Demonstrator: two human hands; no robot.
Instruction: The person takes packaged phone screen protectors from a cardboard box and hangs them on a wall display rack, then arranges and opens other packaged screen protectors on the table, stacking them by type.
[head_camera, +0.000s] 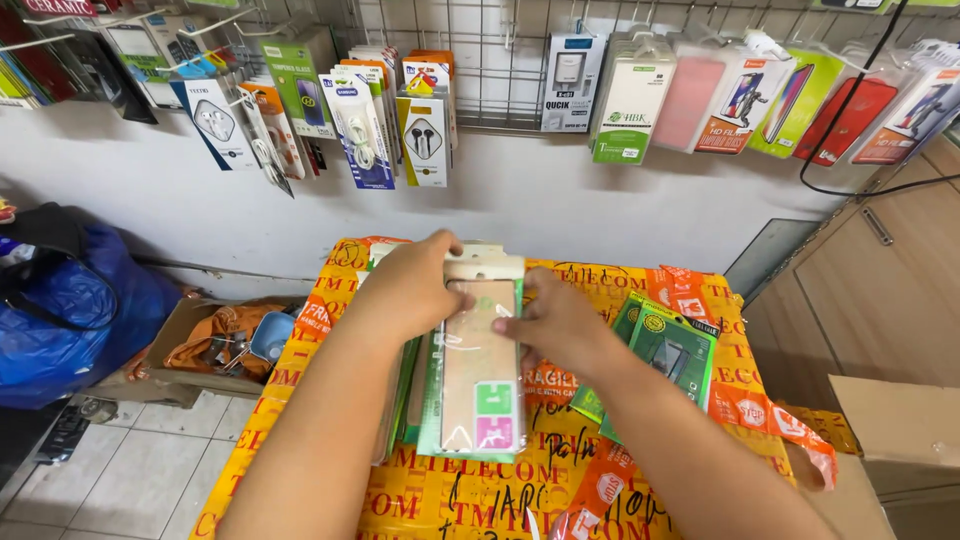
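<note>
Left hand (408, 290) and right hand (555, 325) grip one clear-sleeved pack (480, 365) atop stack; green packs (665, 345) right of right hand, probably already sorted; stack remains.

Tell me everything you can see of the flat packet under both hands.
The packet is a long, flat, clear plastic sleeve with a beige card backing, a cut-out hang tab at its far end and small green and pink tabs near its near end. It lies flat, lengthwise away from the person, on top of a stack of similar green-edged packets on the taped box. The left hand presses its far left edge; the right hand its right edge.
</note>
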